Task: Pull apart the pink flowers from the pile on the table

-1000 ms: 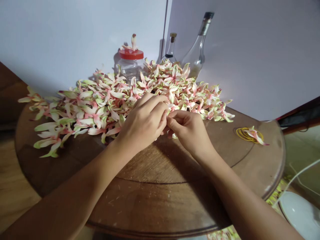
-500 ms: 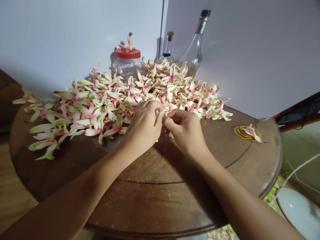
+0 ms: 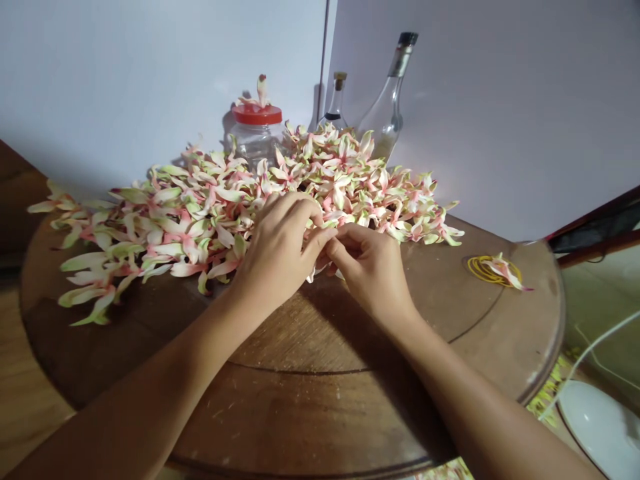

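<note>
1. A broad heap of pink, white and green flowers (image 3: pixel 200 207) is spread over the far part of a round wooden desk (image 3: pixel 300 413).
2. At the near edge of the heap, the left hand (image 3: pixel 280 240) is held back upward, with fingers curled and thumb stretched toward the right hand (image 3: pixel 375 267).
3. The right hand is also held at the heap's near edge, thumb and forefinger bent together, and the fingertips of the two hands are brought close.
4. Pale petals (image 3: pixel 311 275) are seen just beneath the fingertips, in front of the heap. Whether they are gripped cannot be made out, as the inside of each grip is hidden.
5. Behind the heap, and partly covered by it, a clear jar (image 3: pixel 257 140) is topped by a red lid (image 3: pixel 257 115), on which a single bloom (image 3: pixel 262 90) is set.
6. Behind the heap's right half, a small corked bottle (image 3: pixel 337 107) and a taller clear bottle (image 3: pixel 385 113) are partly hidden.
7. To the right of the heap, well apart, yellow bands (image 3: pixel 477 270) are laid in loops, with a pink-tipped blossom (image 3: pixel 503 270) placed across them.
</note>
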A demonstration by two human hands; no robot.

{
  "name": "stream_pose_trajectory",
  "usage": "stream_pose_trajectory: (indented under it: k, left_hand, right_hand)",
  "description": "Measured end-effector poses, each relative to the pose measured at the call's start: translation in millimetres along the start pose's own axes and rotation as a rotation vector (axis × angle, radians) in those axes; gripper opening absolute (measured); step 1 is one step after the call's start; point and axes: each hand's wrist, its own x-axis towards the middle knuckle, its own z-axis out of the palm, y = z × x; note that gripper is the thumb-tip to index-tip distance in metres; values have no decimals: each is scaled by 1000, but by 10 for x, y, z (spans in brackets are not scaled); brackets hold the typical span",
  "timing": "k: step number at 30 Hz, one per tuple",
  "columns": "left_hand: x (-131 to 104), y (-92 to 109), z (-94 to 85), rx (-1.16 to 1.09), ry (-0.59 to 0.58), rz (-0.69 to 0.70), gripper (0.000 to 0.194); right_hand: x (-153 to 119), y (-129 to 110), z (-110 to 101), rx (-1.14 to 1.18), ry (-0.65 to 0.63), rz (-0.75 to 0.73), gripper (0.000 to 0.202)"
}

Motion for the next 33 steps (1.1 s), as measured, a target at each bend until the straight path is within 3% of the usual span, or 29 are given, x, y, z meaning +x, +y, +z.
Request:
stream_pose_trajectory:
  k: [4,9,17,25,33]
  left_hand:
    - [-7,41,-55,58,83,78,10]
    - [-1,29,-118,122,65,183,7]
    - [3,47,-154,168,32,207,11]
    - [-36,87,-109,287,-12,196,16]
    - [-18,48,-41,76,-12,94,14]
  right_hand:
    - [-16,-23,0,69,39,-55,23]
    - [-26,-71,-3,125,121,-97,18]
    - [-64,-77,-3,-62,207,-129,19]
    - [-34,-45,-7,-116,75,-76,26]
    - [6,9,-30,-158,9,-110,29]
